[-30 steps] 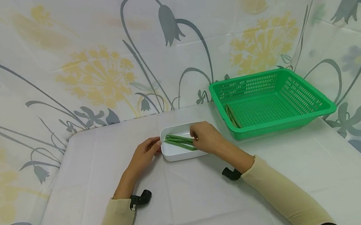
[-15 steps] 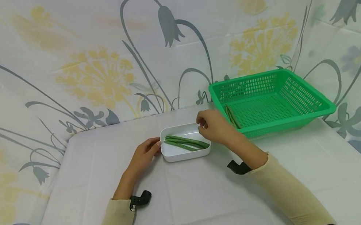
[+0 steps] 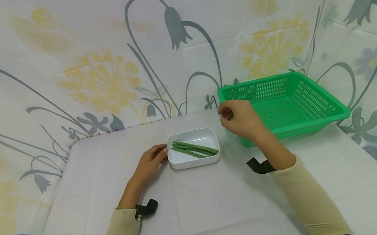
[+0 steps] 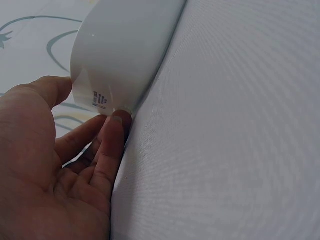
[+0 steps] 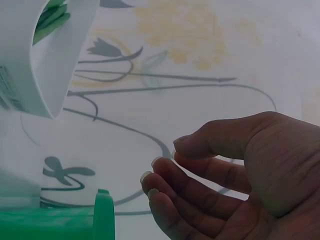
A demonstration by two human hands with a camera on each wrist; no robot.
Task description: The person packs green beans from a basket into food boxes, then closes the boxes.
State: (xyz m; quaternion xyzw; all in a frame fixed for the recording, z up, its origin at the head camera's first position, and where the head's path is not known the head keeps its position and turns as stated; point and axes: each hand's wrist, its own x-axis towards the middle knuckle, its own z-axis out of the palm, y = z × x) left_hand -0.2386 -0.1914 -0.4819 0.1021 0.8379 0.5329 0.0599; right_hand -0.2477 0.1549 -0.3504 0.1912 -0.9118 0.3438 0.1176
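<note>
Several green beans [image 3: 195, 148] lie lengthwise in a small white rectangular dish [image 3: 195, 164] on the table. At the dish's left end my left hand [image 3: 149, 161] holds it, thumb at the rim and fingertips low by the base; the left wrist view shows this grip on the white wall [image 4: 125, 55]. My right hand [image 3: 242, 117] is up over the left end of a green plastic basket [image 3: 297, 131]. Nothing is between its loosely bent fingers in the right wrist view, where the thumb [image 5: 210, 137] stays apart from the dish and the basket rim [image 5: 104, 215].
The slotted basket stands at the back right, close to the flower-printed backdrop [image 3: 101, 77]. A white cloth [image 3: 198, 208] covers the table. Black wrist cameras [image 3: 146, 208] sit on both forearms.
My right hand has let go of the green beans in the dish and moved up and right to the basket, now hiding the beans at its left end. The left hand stays at the dish.
</note>
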